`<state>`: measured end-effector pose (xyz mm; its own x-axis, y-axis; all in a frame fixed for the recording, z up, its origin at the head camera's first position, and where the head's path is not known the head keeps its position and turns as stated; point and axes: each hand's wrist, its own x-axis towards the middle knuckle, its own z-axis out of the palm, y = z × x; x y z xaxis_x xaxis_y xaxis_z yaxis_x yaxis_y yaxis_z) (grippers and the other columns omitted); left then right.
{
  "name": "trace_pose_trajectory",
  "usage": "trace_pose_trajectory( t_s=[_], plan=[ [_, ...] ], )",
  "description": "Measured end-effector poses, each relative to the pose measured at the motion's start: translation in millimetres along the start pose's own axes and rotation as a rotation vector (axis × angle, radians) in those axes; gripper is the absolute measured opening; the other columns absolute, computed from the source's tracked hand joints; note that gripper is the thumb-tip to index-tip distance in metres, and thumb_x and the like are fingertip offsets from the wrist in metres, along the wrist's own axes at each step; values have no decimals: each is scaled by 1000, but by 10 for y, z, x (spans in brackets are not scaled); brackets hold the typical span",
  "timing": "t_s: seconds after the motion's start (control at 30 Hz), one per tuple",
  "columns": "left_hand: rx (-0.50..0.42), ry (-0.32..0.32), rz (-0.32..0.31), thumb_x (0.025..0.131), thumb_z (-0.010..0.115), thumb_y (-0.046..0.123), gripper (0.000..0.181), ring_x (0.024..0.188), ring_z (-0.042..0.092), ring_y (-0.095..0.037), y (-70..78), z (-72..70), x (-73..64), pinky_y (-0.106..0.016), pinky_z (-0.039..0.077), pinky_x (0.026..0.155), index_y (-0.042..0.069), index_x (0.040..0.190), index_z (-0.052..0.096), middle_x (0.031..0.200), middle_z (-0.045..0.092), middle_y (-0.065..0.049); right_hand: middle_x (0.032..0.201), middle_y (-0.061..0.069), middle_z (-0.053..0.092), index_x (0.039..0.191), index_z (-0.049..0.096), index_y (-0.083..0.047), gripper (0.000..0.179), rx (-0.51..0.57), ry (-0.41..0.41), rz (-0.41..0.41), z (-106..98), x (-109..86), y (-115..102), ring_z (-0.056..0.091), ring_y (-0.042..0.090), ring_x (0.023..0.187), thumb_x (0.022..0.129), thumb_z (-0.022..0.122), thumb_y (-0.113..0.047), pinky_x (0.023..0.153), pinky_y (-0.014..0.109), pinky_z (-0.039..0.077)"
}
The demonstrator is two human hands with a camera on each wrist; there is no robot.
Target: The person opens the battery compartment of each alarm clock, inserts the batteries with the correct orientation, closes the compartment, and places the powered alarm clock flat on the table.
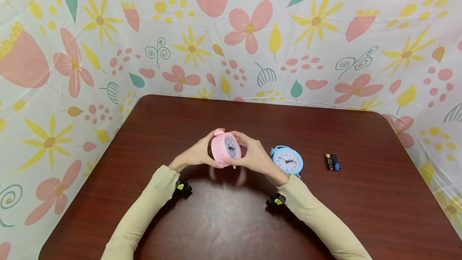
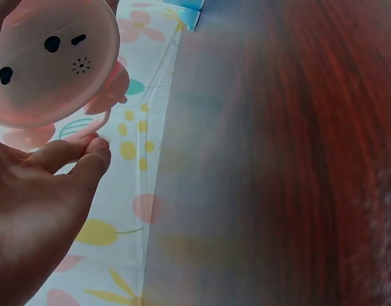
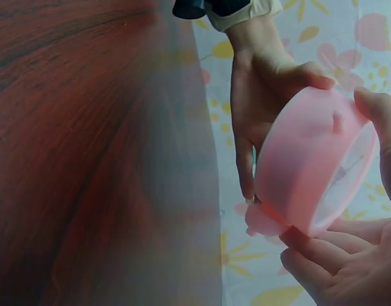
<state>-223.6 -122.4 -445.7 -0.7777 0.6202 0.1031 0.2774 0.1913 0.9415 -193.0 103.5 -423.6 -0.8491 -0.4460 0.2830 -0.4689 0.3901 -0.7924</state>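
Observation:
Both hands hold up a pink alarm clock (image 1: pixel 225 149) over the table, its dial turned toward the right. The left hand (image 1: pixel 196 152) grips its left side, thumb low and fingers near a bell on top. Opposite, the right hand (image 1: pixel 255 156) holds the dial side between thumb and fingers. In the left wrist view the clock's back (image 2: pixel 55 64) shows dark knobs and a ring of small holes, while fingertips of the left hand (image 2: pixel 36 191) meet at the thin pink handle (image 2: pixel 93 125). The right wrist view has the smooth pink casing (image 3: pixel 303 159) between both hands.
A blue alarm clock (image 1: pixel 287 161) lies face up beside the right wrist, partly covered by it. Two batteries (image 1: pixel 332 162) lie together farther right on the dark wooden table (image 1: pixel 223 220). A flower-patterned cloth (image 1: pixel 249 67) hangs behind the table and along its sides.

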Motion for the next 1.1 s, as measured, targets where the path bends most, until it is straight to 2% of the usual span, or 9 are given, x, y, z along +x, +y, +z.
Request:
trace_pose_trajectory(
  t_s=[0.1,0.27,0.53,0.83,0.9,1.07,1.1],
  plan=[
    [21,13,-6,61,90,4,101,116,48,-22,11,-10,-3,-34,40,100,5,142,32,128,52,-9,133,7,61,135,52,-10,78,-8,-13,10,-9,1,1,61,23,120,69,88,-30,99,41,49],
    [62,30,-4,59,92,12,99,119,46,-18,32,-25,-3,-38,36,105,12,140,35,130,51,-3,138,9,57,139,49,-8,84,-13,-35,9,-33,3,1,59,24,123,68,88,-30,100,42,48],
    [10,11,-11,60,92,12,95,118,47,-19,37,-29,-17,-33,42,100,17,138,36,129,50,-2,139,9,55,140,48,-8,84,-30,-70,-7,-36,3,24,57,22,124,69,87,-31,100,38,47],
    [-31,6,16,61,90,5,98,118,48,-20,44,-23,0,-28,46,96,8,139,33,129,50,-5,142,12,53,143,43,-5,90,-10,-78,-26,-51,-7,13,57,26,125,68,88,-28,100,40,47],
    [-37,6,12,61,90,5,98,118,49,-19,48,-25,-2,-28,46,96,9,140,32,130,50,-5,144,12,50,145,40,-5,94,-16,-85,-23,-59,-12,2,55,27,127,68,89,-29,101,41,46],
    [-30,1,8,62,89,3,99,117,50,-19,44,-18,-7,-37,45,99,12,142,32,130,52,-5,147,14,47,147,37,-6,100,-69,-79,-27,-73,-13,-31,52,27,130,66,89,-34,104,42,44],
    [-23,0,4,62,89,2,100,118,50,-20,51,-15,-5,-40,43,101,10,143,31,131,52,-7,146,14,48,147,37,-7,101,-88,-70,-31,-75,-10,-36,52,26,130,66,89,-35,104,43,44]
  ],
)
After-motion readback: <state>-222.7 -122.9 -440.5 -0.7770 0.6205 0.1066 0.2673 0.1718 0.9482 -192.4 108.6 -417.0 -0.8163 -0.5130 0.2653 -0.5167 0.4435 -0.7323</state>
